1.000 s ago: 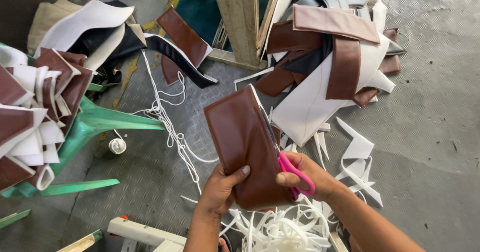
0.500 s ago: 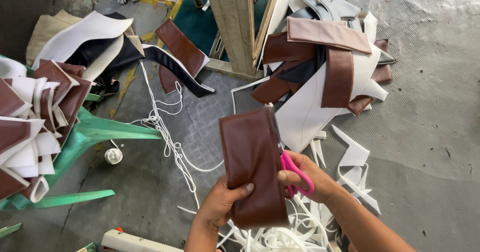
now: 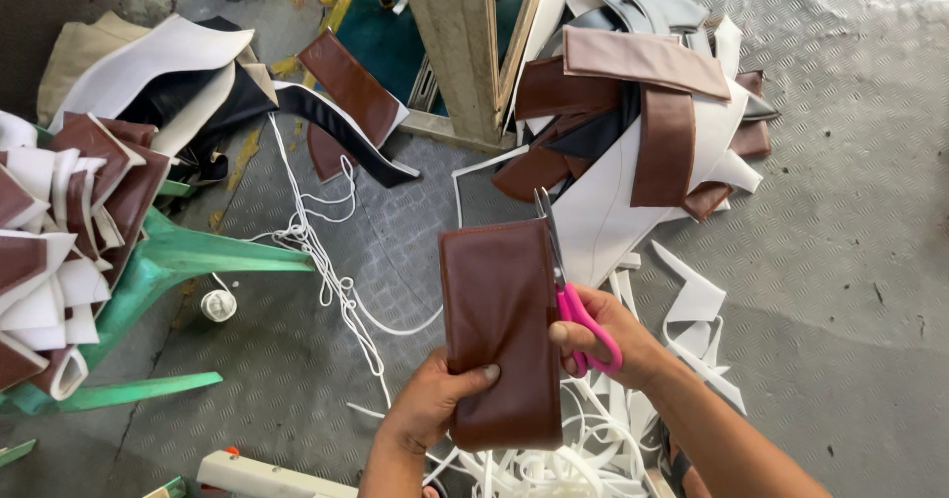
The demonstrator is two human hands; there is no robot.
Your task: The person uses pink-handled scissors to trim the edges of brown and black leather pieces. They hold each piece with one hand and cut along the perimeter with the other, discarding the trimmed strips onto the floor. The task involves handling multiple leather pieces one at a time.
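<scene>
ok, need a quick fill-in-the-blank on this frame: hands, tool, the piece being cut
The left hand grips a brown leatherette panel by its ____ end.
The right hand works scissors with ____ handles.
The scissor blades run along the panel's ____ edge.
Missing words: lower; pink; right

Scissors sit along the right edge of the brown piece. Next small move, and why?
Probably close the pink-handled scissors and snip along the right edge of the brown leather-like rectangular piece. The blades lie against that edge, tips near its top corner; the right hand is in the handles, and the left hand pinches the piece's lower part, holding it up.
</scene>
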